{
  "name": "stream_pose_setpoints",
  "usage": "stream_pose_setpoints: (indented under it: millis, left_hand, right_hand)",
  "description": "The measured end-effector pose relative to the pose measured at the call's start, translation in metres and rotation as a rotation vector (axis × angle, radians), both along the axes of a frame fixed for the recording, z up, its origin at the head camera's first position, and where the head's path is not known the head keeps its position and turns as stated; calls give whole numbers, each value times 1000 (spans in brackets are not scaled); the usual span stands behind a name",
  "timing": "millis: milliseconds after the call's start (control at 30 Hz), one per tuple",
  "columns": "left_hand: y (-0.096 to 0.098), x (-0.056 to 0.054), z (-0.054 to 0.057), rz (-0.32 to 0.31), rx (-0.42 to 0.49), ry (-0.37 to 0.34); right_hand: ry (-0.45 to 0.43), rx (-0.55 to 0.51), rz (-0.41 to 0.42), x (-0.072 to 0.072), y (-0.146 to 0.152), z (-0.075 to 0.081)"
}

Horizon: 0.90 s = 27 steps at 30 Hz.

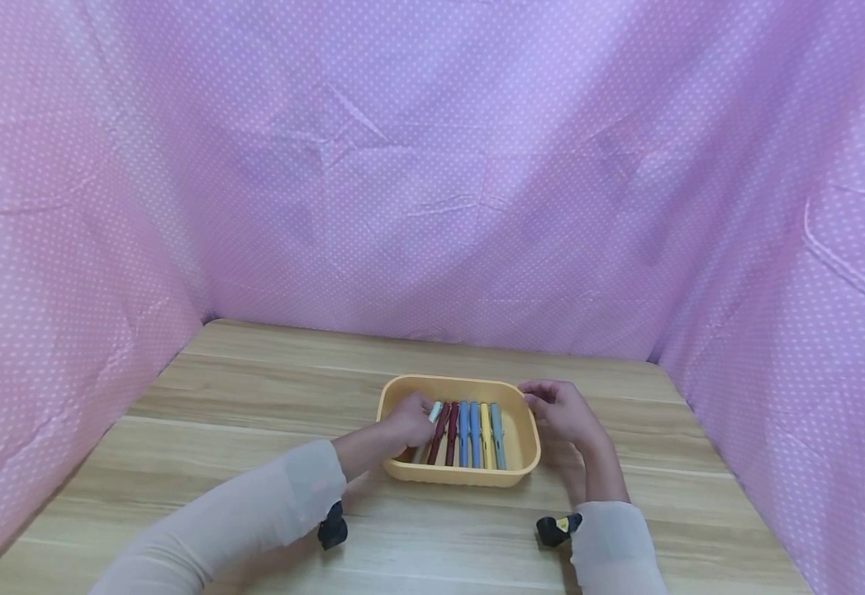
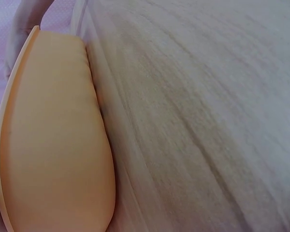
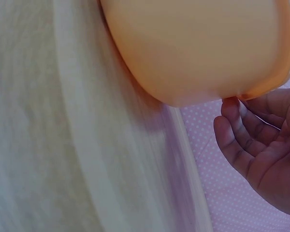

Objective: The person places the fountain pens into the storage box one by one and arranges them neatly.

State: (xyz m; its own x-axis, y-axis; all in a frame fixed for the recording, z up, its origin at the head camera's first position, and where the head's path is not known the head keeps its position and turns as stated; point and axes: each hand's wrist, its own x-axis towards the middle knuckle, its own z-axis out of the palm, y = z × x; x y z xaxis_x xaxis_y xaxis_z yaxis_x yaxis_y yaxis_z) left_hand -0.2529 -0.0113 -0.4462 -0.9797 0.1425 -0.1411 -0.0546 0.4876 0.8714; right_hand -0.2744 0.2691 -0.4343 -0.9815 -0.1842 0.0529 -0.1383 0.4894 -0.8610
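Note:
A yellow plastic basket (image 1: 515,478) holds a row of slim pens lying side by side. My left hand (image 1: 406,421) reaches over its left side, fingers bent around a pale mint pen (image 1: 435,411) at the row's left end. Dark red pens (image 1: 452,430) lie right beside that hand, then blue pens (image 1: 469,434), a yellow pen (image 1: 486,434) and a grey-blue pen (image 1: 498,434). At the basket's far right corner, my right hand (image 1: 566,411) touches the rim with loosely bent fingers. In the right wrist view its fingertips (image 3: 229,105) meet the basket's outer wall (image 3: 198,48).
The basket stands on a wood-grain table (image 1: 268,380). Pink dotted cloth (image 1: 432,207) hangs behind the table and along both sides. Small black cameras (image 1: 333,526) are worn at the cuffs of my pale sleeves (image 1: 254,504).

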Motion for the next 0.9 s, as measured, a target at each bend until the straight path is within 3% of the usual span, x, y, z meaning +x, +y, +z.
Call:
stream_pose_setpoints:
  millis: [233,900]
  left_hand:
    - [-2,-2,-1,29,37,-58]
    - [0,-3,2,47,24,-68]
  right_hand:
    - [-10,1,9,0,0,0]
    - [-15,13,1,-1,-1,-1]
